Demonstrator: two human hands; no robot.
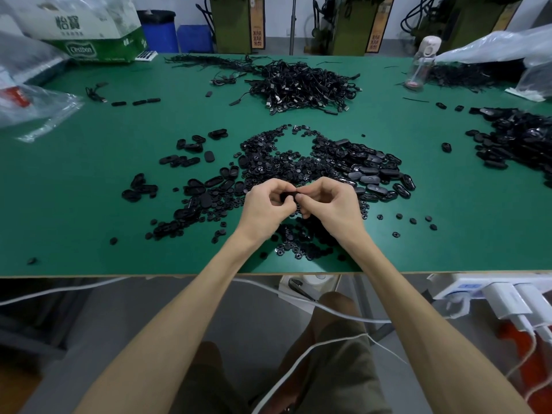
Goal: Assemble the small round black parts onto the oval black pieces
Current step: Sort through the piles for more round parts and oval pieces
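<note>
My left hand [267, 204] and my right hand [327, 201] meet above the green table [89, 204], fingers curled. Between them they pinch an oval black piece [288, 196], mostly hidden by my fingers. Whether a small round part sits in it I cannot tell. Small round black parts [277, 156] lie in a broad heap just beyond and under my hands. Oval black pieces [370, 171] pile up to the right of that heap, and more oval pieces [197, 186] are scattered to the left.
A tangle of black cables [304, 83] lies at the table's centre back. Another black pile [519, 138] sits at the right edge. A cardboard box [89, 31] and plastic bags [33, 109] stand back left, a bottle [422, 62] back right. White chargers [504, 300] hang below the table's front edge.
</note>
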